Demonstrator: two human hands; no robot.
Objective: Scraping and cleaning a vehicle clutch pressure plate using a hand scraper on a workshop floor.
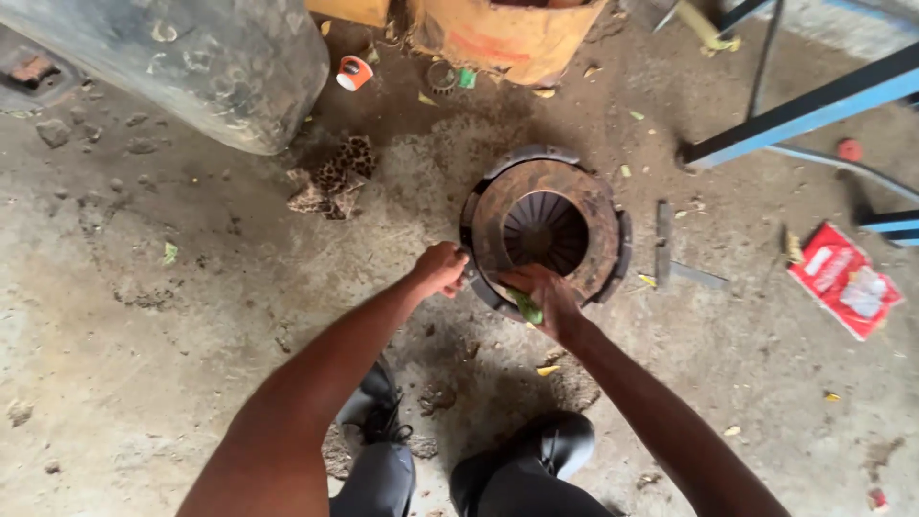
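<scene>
- I see a rusty round clutch pressure plate (546, 228) lying flat on the concrete floor (172, 316), just right of the frame's centre, its ring face up and a fan of thin metal fingers showing in the dark middle opening.
- My left hand (442, 268) is at the plate's lower left edge, fingers curled into a closed grip on the rim; what exactly sits inside the fist I cannot tell.
- My right hand (544, 299) rests on the plate's lower edge, fingers closed around a small green object (526, 307) that pokes out below the palm and touches the rim.
- Both forearms run up from the bottom of the frame and meet at the near side of the plate, the hands close but apart.
- At the bottom centre I see my two dark shoes (546, 450), set just below the plate.
- In the upper left a large dark tyre (191, 57) fills the corner, with a crumpled spotted rag (335, 180) on the floor near its lower right.
- At the top centre stands an orange container (503, 33), and a small orange and white cup (353, 73) lies to its left.
- Just right of the plate a flat metal bar (663, 241) lies on the floor.
- A blue metal frame (814, 105) crosses the upper right, and a red and white packet (844, 280) lies at the right edge.
</scene>
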